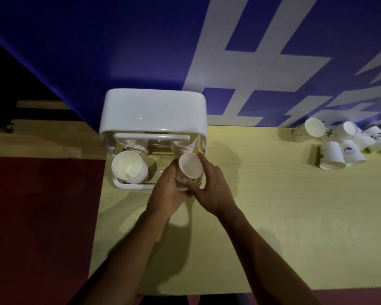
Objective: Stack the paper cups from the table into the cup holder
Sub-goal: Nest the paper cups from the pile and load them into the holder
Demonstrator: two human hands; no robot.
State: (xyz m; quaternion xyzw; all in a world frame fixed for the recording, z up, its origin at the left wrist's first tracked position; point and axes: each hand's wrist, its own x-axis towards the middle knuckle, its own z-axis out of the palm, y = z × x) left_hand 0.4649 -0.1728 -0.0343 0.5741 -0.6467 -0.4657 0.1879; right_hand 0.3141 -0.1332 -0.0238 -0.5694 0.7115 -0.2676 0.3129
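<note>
Clamping both hands on a cup [190, 167]: gripping its 9 o'clock side with the left hand [166, 192], wrapping its 3 o'clock side with the right hand [212, 190], fingers reaching up past the rim toward 12. Pressing the hands against each other at the cup's 6 o'clock. Holding the cup mouth up, tipping slightly toward 6 o'clock, at the 4 o'clock corner of the holder [152, 111]. Sitting in that compartment or just above it, cannot tell which, with the lower part hiding behind the fingers. Seeing a stack [129, 167] of nested cups in the holder's 8 o'clock corner, mouths up, standing apart from the held cup. Making out more cup rims dimly at the holder's 12 o'clock side, under its white lid, too blurred for counting. Finding the holder standing at the 10 o'clock end of the table [273, 216], backing against the wall [97, 51], blue with white lettering. Seeing loose cups [343, 148] at the table's 2 o'clock edge, well apart from the holder, lying on their sides in a heap, some bearing small printed figures.
</note>
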